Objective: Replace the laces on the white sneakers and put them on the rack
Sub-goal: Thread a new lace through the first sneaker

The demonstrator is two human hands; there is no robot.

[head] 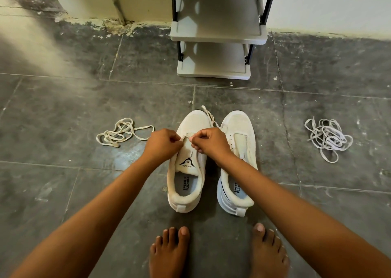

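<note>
Down on the dark tiled floor [63, 99], two white sneakers sit side by side, heels toward the bare feet [169, 254] at the bottom of the view. Both hands are over the left sneaker [187, 171]: the left hand [161, 143] has its fingers curled tight, pinching a cream lace [208, 114] at the eyelets near the top of the tongue, and the right hand [208, 142] mirrors it, fingers curled and pinching the same lace from the other side. One loose end of that lace trails forward over the toe, between the two shoes. The tongue reads "SPEED", and the insole reads "SPEED FLEXIBLE".

The right sneaker [238, 142] stands just beside it, eyelets bare, partly crossed by the right forearm. Off to the left, well apart from the shoes, a cream lace lies in a loose tangle [120, 132]. Off to the right, a pile of white laces [328, 139] sits bunched on the tile.

Straight ahead, a grey shoe rack [215, 38] with black uprights stands against the wall, its two visible shelves bare.
</note>
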